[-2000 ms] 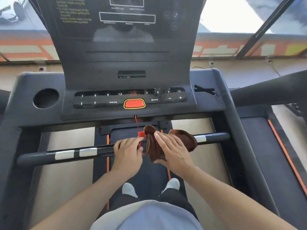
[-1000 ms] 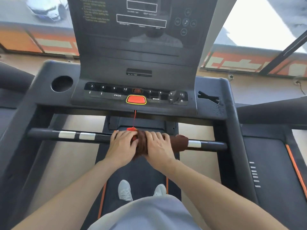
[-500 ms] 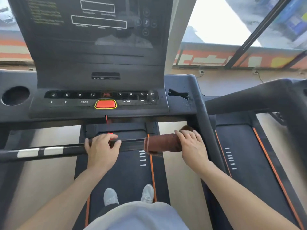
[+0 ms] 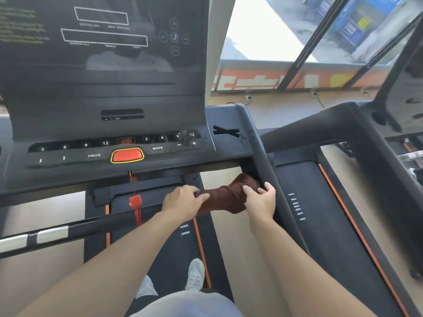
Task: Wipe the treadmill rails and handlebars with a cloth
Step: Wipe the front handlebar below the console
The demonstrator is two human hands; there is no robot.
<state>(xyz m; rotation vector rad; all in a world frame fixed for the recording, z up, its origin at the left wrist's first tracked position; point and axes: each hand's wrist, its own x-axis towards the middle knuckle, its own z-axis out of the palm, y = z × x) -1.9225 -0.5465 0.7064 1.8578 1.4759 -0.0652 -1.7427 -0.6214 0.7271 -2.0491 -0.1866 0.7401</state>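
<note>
Two hands clamp a brown cloth (image 4: 223, 197) wrapped round the front handlebar (image 4: 91, 226), its long axis along the bar, at the right end beside the side rail (image 4: 270, 170). The left hand (image 4: 183, 201) grips the cloth's left end, the right hand (image 4: 261, 200) its right. The console (image 4: 160, 124) reads "PROG", "MODE", 3, 6, 9, 12; the screen text is blurred. The bar beneath the cloth is hidden.

Gym, treadmill (image 4: 263, 143) beside second treadmill (image 4: 343, 202)
</note>
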